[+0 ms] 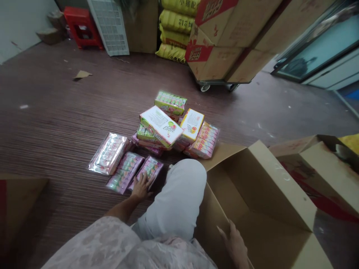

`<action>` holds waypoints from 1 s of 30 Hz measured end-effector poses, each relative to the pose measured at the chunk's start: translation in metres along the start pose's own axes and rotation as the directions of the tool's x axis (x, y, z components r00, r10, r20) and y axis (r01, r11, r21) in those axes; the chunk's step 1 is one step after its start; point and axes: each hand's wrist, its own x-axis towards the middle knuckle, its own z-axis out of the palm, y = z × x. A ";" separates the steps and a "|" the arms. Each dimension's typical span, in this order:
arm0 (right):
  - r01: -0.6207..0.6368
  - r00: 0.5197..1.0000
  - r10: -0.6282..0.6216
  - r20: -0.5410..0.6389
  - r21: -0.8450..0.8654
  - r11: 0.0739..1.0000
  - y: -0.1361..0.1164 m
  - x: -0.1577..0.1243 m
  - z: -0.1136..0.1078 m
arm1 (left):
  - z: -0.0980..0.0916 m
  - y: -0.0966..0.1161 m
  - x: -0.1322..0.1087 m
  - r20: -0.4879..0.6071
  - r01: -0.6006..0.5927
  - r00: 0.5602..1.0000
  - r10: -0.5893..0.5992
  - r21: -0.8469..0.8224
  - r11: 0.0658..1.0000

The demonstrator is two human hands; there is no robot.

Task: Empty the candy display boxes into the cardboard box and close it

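- The left hand (141, 186) lies open, fingers spread flat on the near end of a pink cellophane-wrapped pack (148, 169); it presses rather than grips.
- That pack lies flat on the dark wood-grain floor (56, 123), just left of the person's white-trousered knee (182, 186). It is the rightmost of three like packs side by side.
- Its long axis runs diagonally, from near-left to far-right, with the far end pointing toward the pile of coloured cartons (168, 127).
- The right hand (235, 243) rests open on the wall of the open brown cardboard box (266, 194), holding nothing.
- The step looks like a reach that has just made contact (no hold yet). Lifting the pack would call for fingers curled under a long edge.
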 end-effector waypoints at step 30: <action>0.280 0.950 -0.211 -0.229 0.327 0.903 0.012 0.011 0.038 | -0.285 0.047 -0.067 -0.367 -0.350 0.880 -0.301 -0.930 0.110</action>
